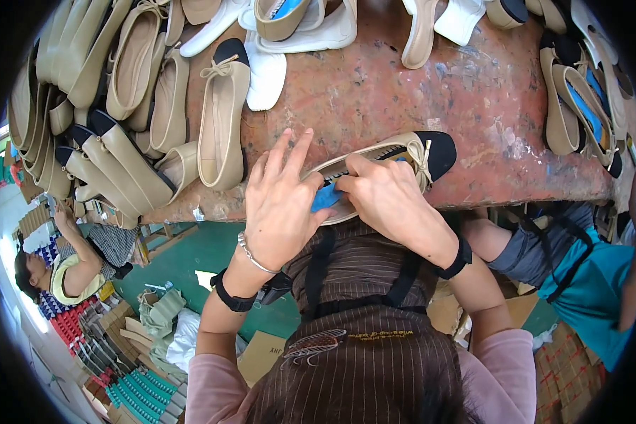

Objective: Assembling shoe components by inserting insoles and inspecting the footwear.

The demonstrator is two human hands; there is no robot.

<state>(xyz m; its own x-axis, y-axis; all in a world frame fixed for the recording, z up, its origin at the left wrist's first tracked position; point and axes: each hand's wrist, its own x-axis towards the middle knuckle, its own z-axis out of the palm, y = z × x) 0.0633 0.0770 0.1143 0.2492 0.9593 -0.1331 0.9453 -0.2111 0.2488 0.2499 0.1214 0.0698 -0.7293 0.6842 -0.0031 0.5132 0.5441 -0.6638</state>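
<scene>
A beige ballet flat with a black toe and a bow (422, 164) lies on its sole near the table's front edge, toe to the right. My left hand (279, 194) is over its heel, two fingers stretched out past the shoe, thumb and forefinger around the heel end. Inside the shoe, a blue flexible piece (324, 198) sits between the hands. My right hand (385, 194) reaches in from the right, fingers bent and pinching at this blue piece. Its fingertips are partly hidden in the shoe opening. A dark, toothed-looking strip shows along the far inner edge.
The worn reddish table (374, 85) carries many beige flats (219, 134) piled at the left. White insole-shaped pieces (267, 78) lie at the back. More shoes with blue inserts (579, 106) stand at the right. Co-workers sit at the left and at the right (593, 275).
</scene>
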